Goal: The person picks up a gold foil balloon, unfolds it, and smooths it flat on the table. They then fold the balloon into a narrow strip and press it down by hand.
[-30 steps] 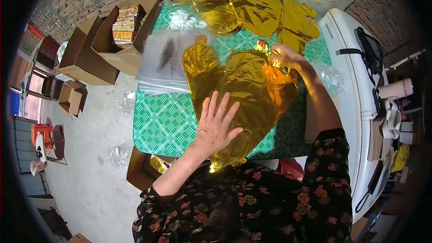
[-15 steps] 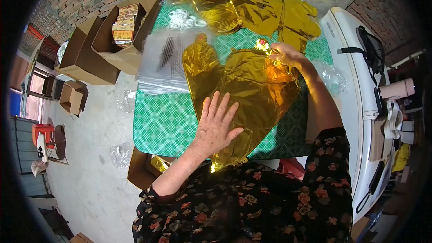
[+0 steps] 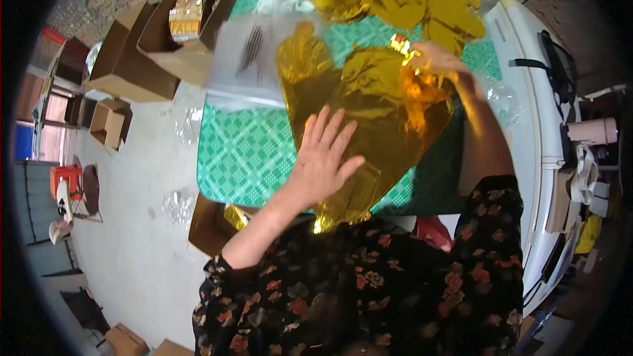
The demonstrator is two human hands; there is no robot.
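A flat, heart-shaped gold foil balloon (image 3: pixel 372 132) lies on the green checked tablecloth (image 3: pixel 241 158). My left hand (image 3: pixel 323 158) rests flat on its lower left part, fingers spread. At its upper right edge my right hand (image 3: pixel 435 62) has its fingers closed on the bunched foil, and a shiny crumpled bit sticks out beside the fingertips. Beyond the balloon, more gold foil balloons (image 3: pixel 395 0) are heaped at the far side of the table. A stack of clear plastic bags (image 3: pixel 247 59) lies to the left.
White ties (image 3: pixel 283 0) lie at the table's far left. Cardboard boxes (image 3: pixel 132 59) stand on the floor to the left, one holding printed packs (image 3: pixel 188 13). A white freezer (image 3: pixel 527 92) borders the right side. An open box (image 3: pixel 210 224) sits below the table edge.
The whole view has shifted slightly, with the table now higher and a little to the right. My left hand stays flat on the balloon and my right hand still holds its edge.
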